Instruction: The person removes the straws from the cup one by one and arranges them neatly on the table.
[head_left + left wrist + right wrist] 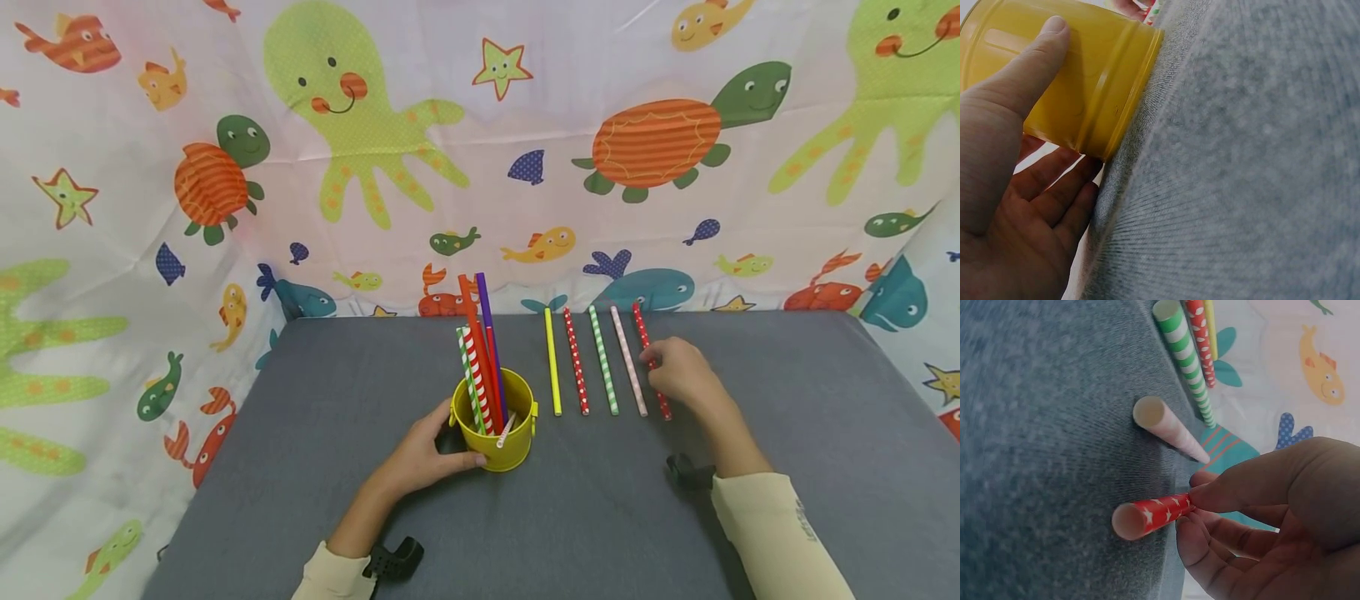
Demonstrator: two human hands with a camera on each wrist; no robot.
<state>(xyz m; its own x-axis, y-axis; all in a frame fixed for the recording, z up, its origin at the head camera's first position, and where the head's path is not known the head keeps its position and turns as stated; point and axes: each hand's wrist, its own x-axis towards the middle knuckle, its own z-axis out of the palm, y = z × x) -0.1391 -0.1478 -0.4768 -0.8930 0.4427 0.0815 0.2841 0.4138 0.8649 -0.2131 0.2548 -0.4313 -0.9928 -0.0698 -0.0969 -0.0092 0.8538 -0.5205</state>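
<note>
My left hand [420, 458] grips a small yellow bucket [517, 454], thumb at its front and fingers round its left side. Inside the bucket stand a purple straw [483, 296], red straws, a red-and-white striped straw [475, 375] and a green-and-white striped straw [464, 350]. A pale straw [506, 431] leans low against the front rim. With thumb and fingertips, my right hand [682, 371] pinches a red straw with white stars [1157, 512] around its middle. This straw is at the right end of a row of straws.
Left of the held straw lie a pale pink straw [628, 362], a green-and-white striped straw [603, 362], a red dotted straw [576, 362] and a yellow straw [552, 362]. They rest side by side on the grey table [337, 375]. A sea-animal curtain [525, 225] hangs behind.
</note>
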